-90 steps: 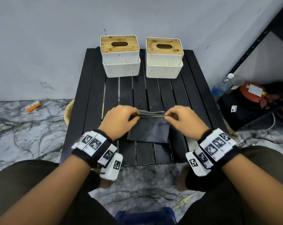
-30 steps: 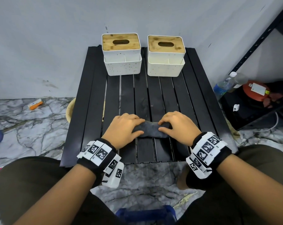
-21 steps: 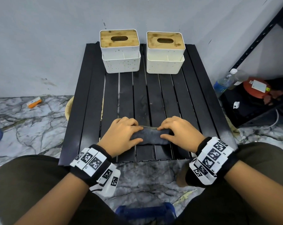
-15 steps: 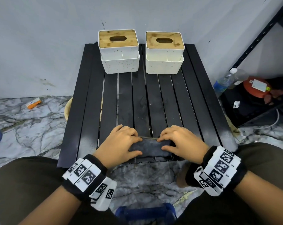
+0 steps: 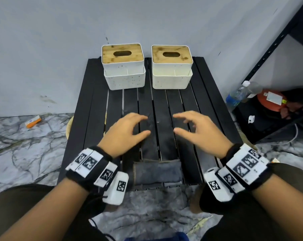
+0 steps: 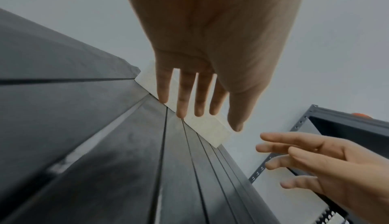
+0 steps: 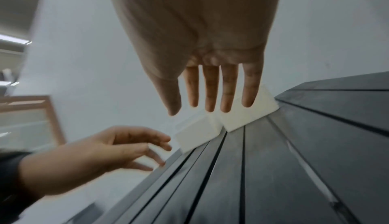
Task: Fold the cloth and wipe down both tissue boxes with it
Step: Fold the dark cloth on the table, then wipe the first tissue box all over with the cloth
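Note:
The dark grey cloth [image 5: 157, 172] lies folded into a narrow strip at the front edge of the black slatted table [image 5: 206, 108]. Nothing holds it. My left hand [image 5: 128, 131] hovers over the middle of the table, fingers spread and empty. My right hand [image 5: 196, 129] hovers beside it, also spread and empty. Both are beyond the cloth, between it and the boxes. Two white tissue boxes with wooden slotted lids stand at the far edge: the left box [image 5: 123, 66] and the right box [image 5: 171, 66]. In the wrist views the left hand [image 6: 202, 71] and right hand [image 7: 210, 71] show straight fingers.
A grey wall stands right behind the boxes. A black metal rack [image 5: 276, 42] rises at the right, with a plastic bottle [image 5: 239, 94] and an orange object [image 5: 271, 100] on the floor beneath. The marble floor [image 5: 25, 150] surrounds the table; my knees flank its front edge.
Both hands pressed the folded cloth at the table's front edge, then let go. They have lifted off and moved forward over the table, fingers spread.

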